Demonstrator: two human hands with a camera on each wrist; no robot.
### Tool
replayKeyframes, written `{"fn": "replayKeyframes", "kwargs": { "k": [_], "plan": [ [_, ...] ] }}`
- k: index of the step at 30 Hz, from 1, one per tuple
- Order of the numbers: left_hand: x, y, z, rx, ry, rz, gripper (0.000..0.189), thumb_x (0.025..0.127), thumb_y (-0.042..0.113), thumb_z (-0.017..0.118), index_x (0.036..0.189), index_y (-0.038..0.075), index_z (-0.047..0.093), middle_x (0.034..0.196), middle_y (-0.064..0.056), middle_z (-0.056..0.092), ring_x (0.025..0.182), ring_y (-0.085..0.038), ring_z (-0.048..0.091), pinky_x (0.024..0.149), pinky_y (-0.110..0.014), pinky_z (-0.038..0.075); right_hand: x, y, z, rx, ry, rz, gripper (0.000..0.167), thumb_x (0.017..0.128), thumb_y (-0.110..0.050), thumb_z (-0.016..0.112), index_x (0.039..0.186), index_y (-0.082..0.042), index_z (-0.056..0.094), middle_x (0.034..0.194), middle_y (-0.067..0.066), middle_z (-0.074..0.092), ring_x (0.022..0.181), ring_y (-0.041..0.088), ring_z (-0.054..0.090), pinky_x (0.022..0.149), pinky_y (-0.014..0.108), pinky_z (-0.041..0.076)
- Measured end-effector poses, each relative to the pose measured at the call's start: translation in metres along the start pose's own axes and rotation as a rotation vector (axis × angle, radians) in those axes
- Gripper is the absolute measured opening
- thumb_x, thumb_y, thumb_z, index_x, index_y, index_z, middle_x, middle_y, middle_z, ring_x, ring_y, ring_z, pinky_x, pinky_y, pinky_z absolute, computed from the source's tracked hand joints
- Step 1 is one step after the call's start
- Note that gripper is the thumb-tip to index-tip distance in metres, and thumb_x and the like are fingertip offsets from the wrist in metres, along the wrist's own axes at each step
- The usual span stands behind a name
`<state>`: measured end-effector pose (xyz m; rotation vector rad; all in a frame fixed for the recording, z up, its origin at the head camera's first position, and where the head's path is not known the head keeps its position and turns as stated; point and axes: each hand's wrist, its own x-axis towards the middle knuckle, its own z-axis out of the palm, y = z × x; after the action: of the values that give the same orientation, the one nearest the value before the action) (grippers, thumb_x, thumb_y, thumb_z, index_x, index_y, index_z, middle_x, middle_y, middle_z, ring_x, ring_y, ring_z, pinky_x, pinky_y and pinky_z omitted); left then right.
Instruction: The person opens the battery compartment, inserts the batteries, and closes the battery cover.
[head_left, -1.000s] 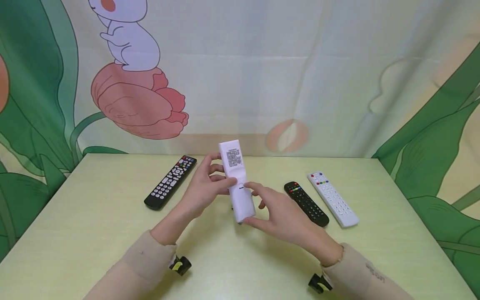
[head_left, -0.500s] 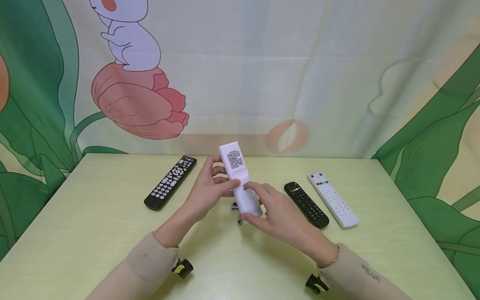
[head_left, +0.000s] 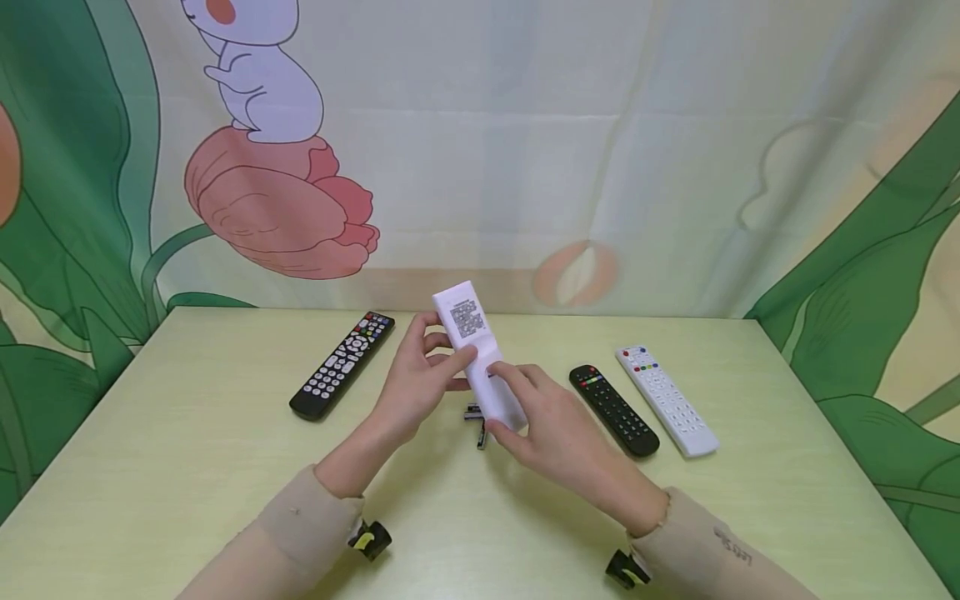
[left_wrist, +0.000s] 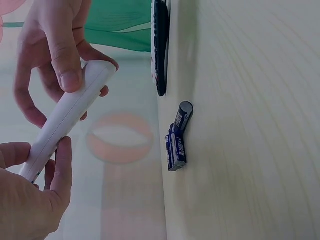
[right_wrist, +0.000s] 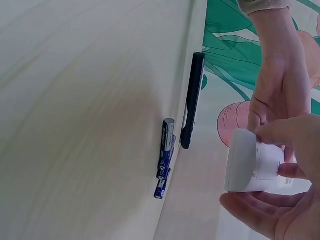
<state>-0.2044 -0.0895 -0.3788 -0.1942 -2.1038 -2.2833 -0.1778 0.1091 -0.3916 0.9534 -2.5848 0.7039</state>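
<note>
A white remote control is held above the table, back side up, with a QR code label near its far end. My left hand grips it from the left, thumb across the back and fingers underneath. At the near end my right hand holds it, index fingertip on the middle of the back and thumb at the lower end. The battery cover appears seated in the right wrist view. Blue and silver batteries lie close together on the table below the remote control.
To the left lies a black remote control. On the right, a smaller black remote control and another white remote control lie side by side, buttons up. A printed cloth hangs behind the table.
The held remote control has tilted, its near end swinging right, so more of the batteries below shows. Both hands keep their hold; the right index finger has shifted slightly over the back.
</note>
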Motion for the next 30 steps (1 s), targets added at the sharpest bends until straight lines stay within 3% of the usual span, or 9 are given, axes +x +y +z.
{"fn": "replayKeyframes", "kwargs": {
  "k": [5,12,20,30],
  "plan": [
    [-0.0004,0.0001,0.0005,-0.013,0.01,0.009,0.047,0.098,0.002,0.069,0.136,0.005,0.042,0.112,-0.02,0.06,0.089,-0.026,0.071,0.075,-0.045,0.063,0.0004,-0.001,0.0026,-0.043,0.053,-0.012,0.063,0.087,-0.029,0.085,0.139,-0.01,0.057,0.121,0.014,0.066,0.089,0.025,0.069,0.068,0.035,0.06],
    [-0.0004,0.0001,0.0019,-0.032,0.015,0.016,0.046,0.097,0.0,0.069,0.134,0.005,0.043,0.111,-0.019,0.061,0.087,-0.024,0.071,0.075,-0.045,0.063,0.001,-0.0012,0.0047,-0.066,0.087,-0.003,0.059,0.085,-0.026,0.086,0.136,-0.011,0.058,0.117,0.015,0.066,0.083,0.025,0.069,0.063,0.035,0.059],
    [-0.001,-0.0016,0.0041,-0.026,0.004,0.007,0.044,0.097,-0.001,0.068,0.133,0.004,0.042,0.11,-0.018,0.062,0.087,-0.022,0.071,0.076,-0.043,0.063,0.0016,-0.0004,0.0056,-0.08,0.092,-0.001,0.058,0.082,-0.022,0.086,0.132,-0.01,0.058,0.11,0.014,0.064,0.072,0.022,0.065,0.056,0.03,0.056],
    [-0.0004,-0.0021,0.0055,-0.015,-0.028,0.02,0.047,0.097,-0.001,0.067,0.135,0.003,0.04,0.113,-0.02,0.06,0.09,-0.025,0.07,0.076,-0.043,0.063,0.0029,0.0002,0.005,-0.055,0.08,0.024,0.055,0.08,-0.019,0.085,0.126,-0.01,0.057,0.106,0.013,0.06,0.071,0.021,0.063,0.056,0.029,0.055]
  ]
}}
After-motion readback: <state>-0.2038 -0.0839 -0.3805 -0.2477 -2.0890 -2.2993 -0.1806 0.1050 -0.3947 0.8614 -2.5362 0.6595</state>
